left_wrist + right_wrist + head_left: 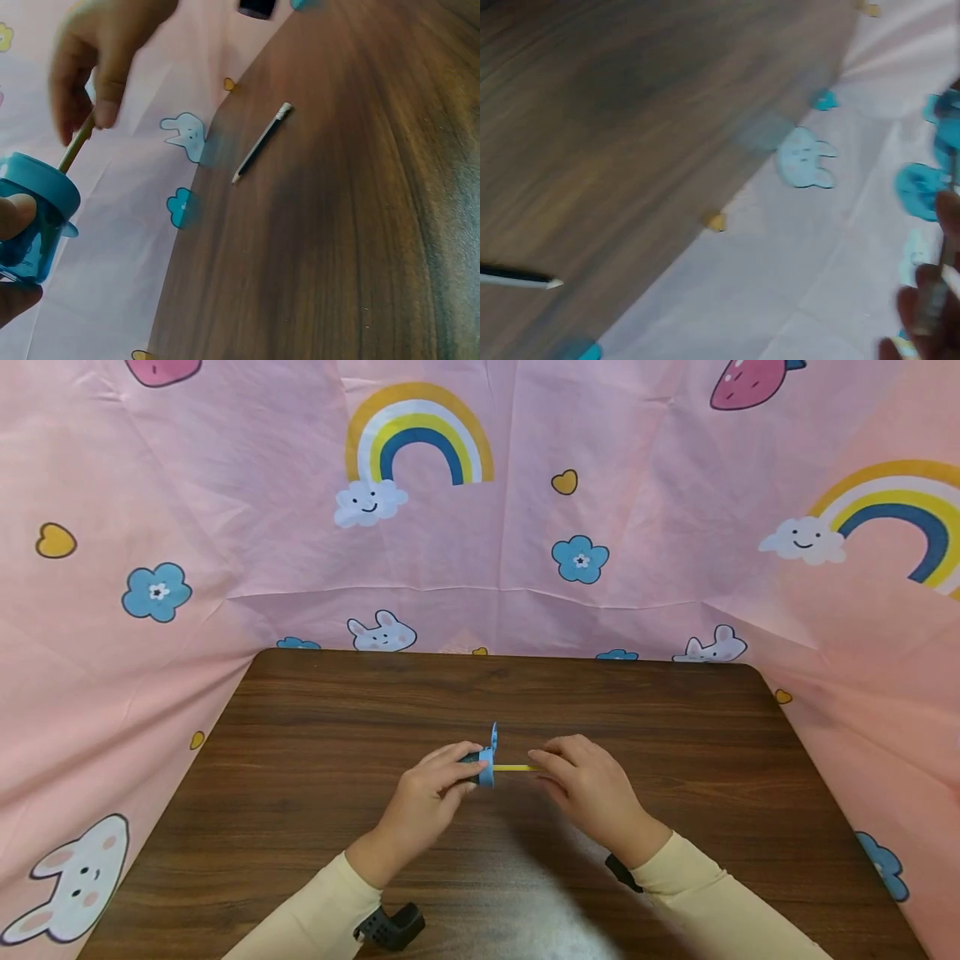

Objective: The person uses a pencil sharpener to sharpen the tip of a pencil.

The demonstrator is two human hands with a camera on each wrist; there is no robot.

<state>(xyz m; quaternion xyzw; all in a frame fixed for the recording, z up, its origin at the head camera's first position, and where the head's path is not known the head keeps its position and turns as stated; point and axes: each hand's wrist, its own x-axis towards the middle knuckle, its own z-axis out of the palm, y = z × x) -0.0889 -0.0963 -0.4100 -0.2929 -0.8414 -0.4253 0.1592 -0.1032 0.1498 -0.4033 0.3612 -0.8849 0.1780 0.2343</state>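
Blue-topped and darker below: in the head view, gripping a lidded container (486,770) in the curled fingers and thumb of the left hand (427,785), tipping it on its side with the lid standing open, over the middle of the brown wooden table (337,710). Pinching a thin yellow stick (513,768) between fingers and thumb of the right hand (588,781), pointing it into the open top. Wearing cream sleeves (322,902) and facing a pink printed cloth (285,485).

In the left wrist view, clasping the container at the left edge, and holding the stick from above in the right hand, running it at a slant to the blue top. Showing, too, a black-and-white pencil (262,142) lying on the table, well apart from both hands.

In the right wrist view, blurring at the right edge: holding the stick between the right fingers, near the container. Showing the pencil's pale tip at the left.
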